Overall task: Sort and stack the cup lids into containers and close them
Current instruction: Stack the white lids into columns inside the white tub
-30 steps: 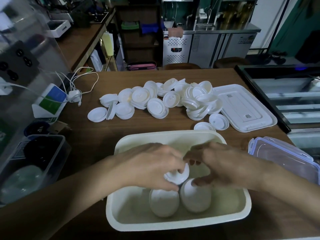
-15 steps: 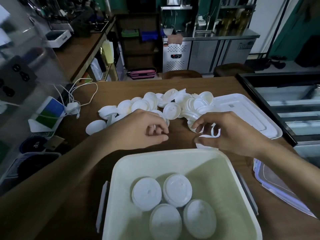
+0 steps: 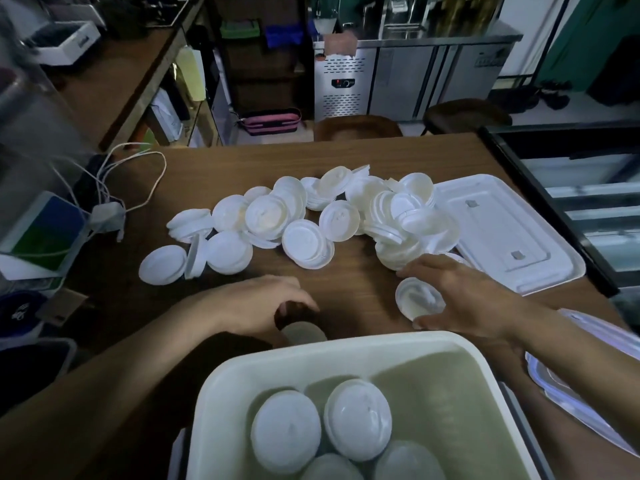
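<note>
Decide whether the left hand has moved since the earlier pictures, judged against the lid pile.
Yes. The left hand has pulled back from the lid pile toward the container, with bare table now between it and the pile.

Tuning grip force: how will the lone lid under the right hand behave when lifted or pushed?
The lid looks thin and moulded, so it is probably very light and a bit flexible; a hard squeeze by the right hand may buckle it. Flat and shallow, it should slide rather than roll on the wooden table.
</note>
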{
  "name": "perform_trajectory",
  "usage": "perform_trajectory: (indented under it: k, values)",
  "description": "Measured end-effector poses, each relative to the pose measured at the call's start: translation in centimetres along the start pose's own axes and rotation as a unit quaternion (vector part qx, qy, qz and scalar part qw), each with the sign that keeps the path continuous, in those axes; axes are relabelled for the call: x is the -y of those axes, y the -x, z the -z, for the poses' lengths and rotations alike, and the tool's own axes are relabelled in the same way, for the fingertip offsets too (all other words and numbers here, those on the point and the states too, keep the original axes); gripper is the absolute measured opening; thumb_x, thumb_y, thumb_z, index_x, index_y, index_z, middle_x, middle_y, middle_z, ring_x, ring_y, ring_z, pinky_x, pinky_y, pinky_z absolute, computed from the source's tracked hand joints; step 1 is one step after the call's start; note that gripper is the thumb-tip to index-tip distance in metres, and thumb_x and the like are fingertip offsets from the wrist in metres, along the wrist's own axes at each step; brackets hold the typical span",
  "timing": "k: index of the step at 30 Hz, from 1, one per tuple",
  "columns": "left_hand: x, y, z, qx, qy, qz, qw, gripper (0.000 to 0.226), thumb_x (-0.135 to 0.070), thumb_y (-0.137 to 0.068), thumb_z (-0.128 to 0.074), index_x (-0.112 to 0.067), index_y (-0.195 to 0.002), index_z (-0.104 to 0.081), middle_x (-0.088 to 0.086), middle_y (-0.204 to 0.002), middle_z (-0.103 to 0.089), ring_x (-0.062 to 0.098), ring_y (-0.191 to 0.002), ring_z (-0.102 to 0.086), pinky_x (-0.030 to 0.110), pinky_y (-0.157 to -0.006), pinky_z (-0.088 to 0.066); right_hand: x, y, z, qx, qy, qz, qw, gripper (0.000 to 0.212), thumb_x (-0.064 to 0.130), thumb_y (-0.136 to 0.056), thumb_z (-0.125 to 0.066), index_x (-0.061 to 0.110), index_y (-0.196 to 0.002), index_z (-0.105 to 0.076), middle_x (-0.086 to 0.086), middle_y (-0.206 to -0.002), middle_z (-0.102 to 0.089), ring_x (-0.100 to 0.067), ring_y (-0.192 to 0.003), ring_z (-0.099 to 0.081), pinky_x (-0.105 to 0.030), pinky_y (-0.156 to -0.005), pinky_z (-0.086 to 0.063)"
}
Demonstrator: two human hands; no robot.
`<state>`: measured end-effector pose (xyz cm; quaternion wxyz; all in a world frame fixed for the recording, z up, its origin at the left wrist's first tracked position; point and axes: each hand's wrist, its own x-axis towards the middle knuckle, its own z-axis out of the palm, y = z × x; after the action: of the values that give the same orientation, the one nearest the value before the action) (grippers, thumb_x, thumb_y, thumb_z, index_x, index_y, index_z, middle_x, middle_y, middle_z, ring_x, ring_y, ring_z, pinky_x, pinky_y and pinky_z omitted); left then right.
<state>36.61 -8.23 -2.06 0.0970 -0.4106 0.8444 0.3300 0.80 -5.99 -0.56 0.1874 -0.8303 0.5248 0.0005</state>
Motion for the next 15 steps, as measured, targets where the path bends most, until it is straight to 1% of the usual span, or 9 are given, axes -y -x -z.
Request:
perform_trajectory:
  k: [2,4,5,6,9,10,12,13,15]
  values:
    - [0.6,-0.3,-0.5,-0.003,0.003,-0.002,1.000,0.065,-0.045,-0.076,-0.085,-0.052,-0.135,-0.058,-0.024,-0.117,-0.053,-0.003,-0.099,-0.057,0.032,-0.090,-0.055,-0.5,-0.3,-0.6,0.012,0.020,0.006,1.000,0.084,0.051,-0.076,-0.083,0.040,-0.148,-0.043,0.021,-0.148,-0.039,-0.005,-0.133,-0.037,-0.021,-0.101,-0.038]
    - [1.0,-0.7,-1.0,-0.026,-0.001,0.002,1.000,0.055,-0.052,-0.080,-0.083,-0.050,-0.130,-0.062,-0.024,-0.111,-0.054,-0.004,-0.090,-0.056,0.025,-0.084,-0.052,-0.8,-0.5,-1.2,0.022,0.032,0.009,0.999,0.087,0.053,-0.077,-0.081,0.039,-0.152,-0.039,0.018,-0.152,-0.036,-0.009,-0.136,-0.039,-0.024,-0.104,-0.040]
    - [1.1,-0.9,-1.2,-0.043,0.002,0.004,0.999,0.047,-0.052,-0.082,-0.082,-0.048,-0.127,-0.065,-0.023,-0.106,-0.056,-0.003,-0.087,-0.057,0.021,-0.079,-0.050,-0.8,-0.5,-1.3,0.026,0.038,0.009,0.999,0.087,0.054,-0.078,-0.079,0.039,-0.153,-0.038,0.018,-0.154,-0.035,-0.011,-0.137,-0.040,-0.026,-0.104,-0.042]
    - [1.3,-1.1,-1.4,-0.059,0.009,0.003,0.998,0.040,-0.051,-0.085,-0.081,-0.046,-0.123,-0.068,-0.021,-0.102,-0.057,-0.002,-0.085,-0.057,0.019,-0.075,-0.049,-0.7,-0.6,-1.5,0.028,0.042,0.009,0.999,0.086,0.053,-0.080,-0.078,0.039,-0.154,-0.037,0.017,-0.155,-0.033,-0.012,-0.137,-0.039,-0.024,-0.103,-0.041]
    - [1.6,-1.6,-1.6,-0.093,0.026,0.002,0.995,0.024,-0.044,-0.089,-0.079,-0.039,-0.111,-0.072,-0.018,-0.093,-0.061,0.000,-0.082,-0.058,0.015,-0.068,-0.045,-0.5,-0.8,-1.7,0.027,0.042,0.005,0.999,0.086,0.051,-0.082,-0.078,0.036,-0.156,-0.036,0.014,-0.158,-0.032,-0.011,-0.141,-0.034,-0.017,-0.100,-0.030]
    - [1.7,-1.8,-1.6,-0.106,0.028,0.002,0.994,0.018,-0.040,-0.090,-0.079,-0.038,-0.107,-0.073,-0.017,-0.091,-0.062,0.000,-0.081,-0.059,0.015,-0.067,-0.045,-0.4,-0.9,-1.7,0.025,0.034,0.002,0.999,0.086,0.050,-0.082,-0.079,0.035,-0.156,-0.036,0.012,-0.159,-0.033,-0.010,-0.143,-0.033,-0.016,-0.102,-0.029]
    - [1.8,-2.1,-1.4,-0.137,0.029,0.007,0.990,0.011,-0.033,-0.090,-0.078,-0.036,-0.100,-0.073,-0.017,-0.089,-0.062,0.000,-0.081,-0.058,0.019,-0.069,-0.047,0.0,-1.0,-1.7,0.017,0.011,0.002,1.000,0.087,0.052,-0.081,-0.080,0.035,-0.155,-0.037,0.011,-0.159,-0.035,-0.008,-0.145,-0.031,-0.018,-0.106,-0.030]
    - [1.8,-2.2,-1.4,-0.156,0.032,0.014,0.987,0.011,-0.030,-0.091,-0.078,-0.035,-0.100,-0.073,-0.017,-0.090,-0.061,-0.001,-0.081,-0.057,0.022,-0.070,-0.048,0.3,-1.2,-1.8,0.012,0.001,0.009,1.000,0.086,0.053,-0.081,-0.080,0.037,-0.154,-0.038,0.012,-0.158,-0.036,-0.008,-0.145,-0.032,-0.018,-0.105,-0.032]
    - [2.0,-2.3,-1.5,-0.193,0.043,0.030,0.980,0.018,-0.027,-0.093,-0.076,-0.033,-0.110,-0.072,-0.017,-0.096,-0.062,-0.001,-0.084,-0.058,0.026,-0.076,-0.052,0.7,-1.5,-2.2,0.001,-0.020,0.031,0.999,0.083,0.057,-0.079,-0.080,0.041,-0.150,-0.041,0.016,-0.155,-0.040,-0.006,-0.143,-0.037,-0.022,-0.104,-0.038]
